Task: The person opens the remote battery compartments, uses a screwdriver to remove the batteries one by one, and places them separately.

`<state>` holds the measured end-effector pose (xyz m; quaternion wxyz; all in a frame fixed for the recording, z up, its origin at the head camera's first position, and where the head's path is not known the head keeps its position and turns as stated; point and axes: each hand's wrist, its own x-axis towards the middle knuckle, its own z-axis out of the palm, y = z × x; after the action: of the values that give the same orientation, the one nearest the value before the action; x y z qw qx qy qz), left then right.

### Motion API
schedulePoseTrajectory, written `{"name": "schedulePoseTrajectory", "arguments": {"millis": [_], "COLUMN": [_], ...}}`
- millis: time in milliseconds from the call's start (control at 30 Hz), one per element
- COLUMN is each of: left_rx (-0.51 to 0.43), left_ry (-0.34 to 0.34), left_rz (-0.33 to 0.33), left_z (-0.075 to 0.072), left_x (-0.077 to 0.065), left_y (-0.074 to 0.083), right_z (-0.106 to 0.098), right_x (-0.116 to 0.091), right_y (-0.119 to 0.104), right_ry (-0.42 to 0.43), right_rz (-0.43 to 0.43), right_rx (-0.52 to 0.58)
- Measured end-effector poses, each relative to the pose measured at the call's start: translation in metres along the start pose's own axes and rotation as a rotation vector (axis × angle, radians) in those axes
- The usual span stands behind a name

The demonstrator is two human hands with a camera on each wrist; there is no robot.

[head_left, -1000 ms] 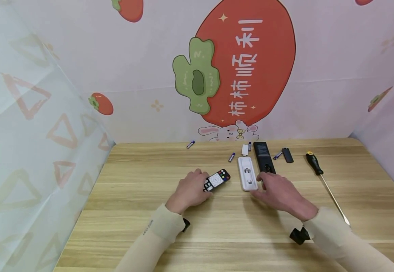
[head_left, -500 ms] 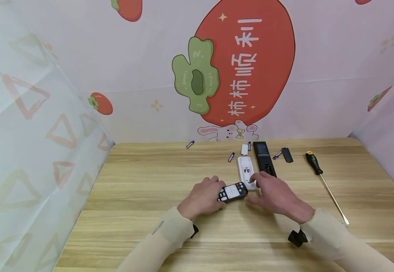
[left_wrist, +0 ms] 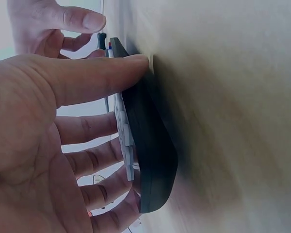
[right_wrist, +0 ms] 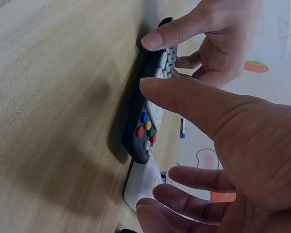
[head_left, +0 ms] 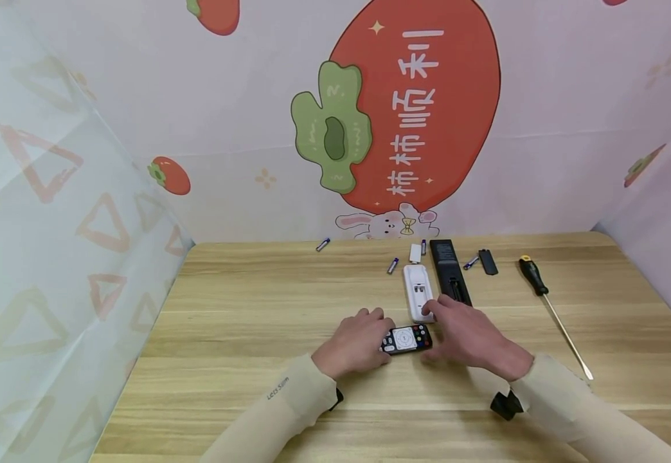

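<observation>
In the head view, my left hand (head_left: 353, 341) grips the near end of a black remote control (head_left: 407, 339) with white and coloured buttons facing up. Its thumb lies along one long side and its fingers along the other, as the left wrist view shows. My right hand (head_left: 465, 331) hovers at the remote's far end, fingers spread and relaxed. In the right wrist view, its thumb overlaps the remote's edge (right_wrist: 136, 114), while the fingertips are over a white remote control (right_wrist: 143, 184). That white remote (head_left: 416, 283) lies face down with its battery compartment exposed.
A second black remote (head_left: 448, 267) lies back-up beside the white one, compartment exposed. Behind are a white cover (head_left: 415, 253), a black cover (head_left: 488, 262) and several small batteries, one (head_left: 393, 265) left of the white remote. A screwdriver (head_left: 535, 276) lies at the right.
My left hand has brought the buttoned remote rightward and nearer, turning it almost sideways, in front of the white remote. My right hand has shifted slightly left, meeting its end.
</observation>
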<state>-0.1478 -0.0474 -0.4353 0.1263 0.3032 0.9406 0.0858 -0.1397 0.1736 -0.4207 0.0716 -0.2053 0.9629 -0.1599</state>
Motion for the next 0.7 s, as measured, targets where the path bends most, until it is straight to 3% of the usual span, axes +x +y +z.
{"name": "schedulePoseTrajectory", "arguments": {"millis": [300, 700], "left_rx": [0.001, -0.003], "left_ry": [-0.031, -0.022], "left_rz": [0.032, 0.04], "left_z": [0.0035, 0.006], "left_x": [-0.0011, -0.0002], "left_y": [0.006, 0.0035], "right_z": [0.0006, 0.0042], "right_x": [-0.0019, -0.0033], "right_y": [-0.0012, -0.0001], "right_ry": [-0.009, -0.025], "right_rz": [-0.003, -0.02], "right_rx": [-0.005, -0.001]}}
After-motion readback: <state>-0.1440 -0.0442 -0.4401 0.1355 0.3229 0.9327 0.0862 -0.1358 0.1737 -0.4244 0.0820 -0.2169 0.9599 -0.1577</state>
